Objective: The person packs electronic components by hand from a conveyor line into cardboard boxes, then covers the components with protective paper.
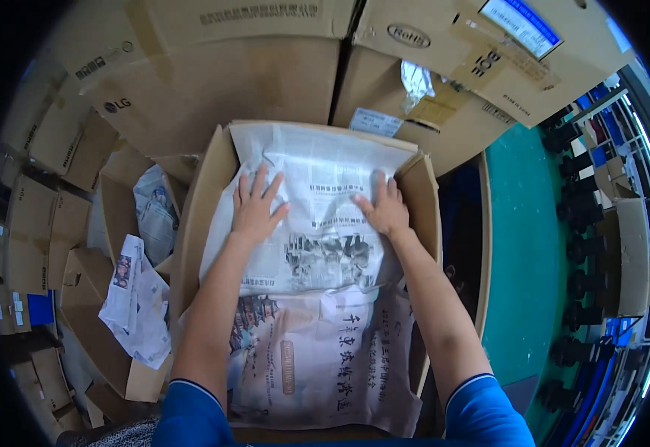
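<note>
Sheets of newspaper (325, 216) line an open cardboard box (200, 223) in front of me. The far sheet is grey with a printed picture, and its far edge rises against the box's back wall. A nearer sheet (317, 357) with a coloured print covers the near part and overhangs the front. My left hand (256, 203) lies with spread fingers on the far sheet, close to the left wall. On the same sheet near the right wall, my right hand (384, 207) rests with its fingers apart. Whatever lies beneath the paper is hidden.
Large closed cartons (221, 97) stand behind the box. To the left, smaller open boxes (94, 298) hold crumpled newspaper (155, 212). A green surface (518, 253) runs along the right, with black stands (584, 253) and a shelf rack beyond it.
</note>
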`<state>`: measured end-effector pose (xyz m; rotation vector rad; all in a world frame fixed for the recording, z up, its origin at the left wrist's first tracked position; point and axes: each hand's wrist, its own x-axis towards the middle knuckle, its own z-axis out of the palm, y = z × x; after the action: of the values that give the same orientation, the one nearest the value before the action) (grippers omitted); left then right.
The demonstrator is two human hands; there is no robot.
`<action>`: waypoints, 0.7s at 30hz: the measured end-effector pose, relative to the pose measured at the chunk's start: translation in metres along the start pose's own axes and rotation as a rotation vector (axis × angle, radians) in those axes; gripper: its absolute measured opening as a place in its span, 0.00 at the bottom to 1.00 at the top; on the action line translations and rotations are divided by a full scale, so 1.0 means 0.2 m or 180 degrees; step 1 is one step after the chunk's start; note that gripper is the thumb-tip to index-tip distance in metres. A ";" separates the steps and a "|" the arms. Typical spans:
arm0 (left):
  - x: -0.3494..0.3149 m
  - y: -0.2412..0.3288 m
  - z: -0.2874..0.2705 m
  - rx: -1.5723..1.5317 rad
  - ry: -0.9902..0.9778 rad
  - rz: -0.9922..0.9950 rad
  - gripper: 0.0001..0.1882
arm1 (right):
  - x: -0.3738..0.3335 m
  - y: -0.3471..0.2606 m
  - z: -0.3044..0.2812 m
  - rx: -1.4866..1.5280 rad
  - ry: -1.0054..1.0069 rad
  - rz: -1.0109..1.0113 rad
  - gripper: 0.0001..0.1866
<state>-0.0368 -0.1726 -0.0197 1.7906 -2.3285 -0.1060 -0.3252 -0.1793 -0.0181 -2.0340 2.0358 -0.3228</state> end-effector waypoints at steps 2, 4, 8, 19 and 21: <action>0.01 -0.03 0.08 -0.0267 0.0049 0.0109 0.33 | -0.04 0.04 0.06 0.0399 -0.0361 0.0603 0.44; -0.01 -0.08 0.06 -0.0685 0.0342 0.0205 0.33 | -0.04 -0.05 0.00 -0.0189 -0.0551 0.0503 0.44; -0.01 -0.05 0.08 -0.0652 0.0271 0.0282 0.32 | -0.01 0.00 0.02 -0.0546 -0.0285 0.0376 0.43; -0.82 0.13 -0.65 -0.0484 -0.0580 0.0486 0.43 | -1.16 -0.33 -0.67 -0.1052 -0.1371 -0.1750 0.45; -1.13 0.24 -0.70 -0.0239 -0.1233 0.0117 0.50 | -1.47 -0.32 -0.63 -0.1398 -0.1948 -0.1607 0.48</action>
<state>0.0019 0.0674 0.0991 1.8225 -2.5673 -0.5742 -0.3057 0.1127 0.1276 -2.4694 1.2829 0.6487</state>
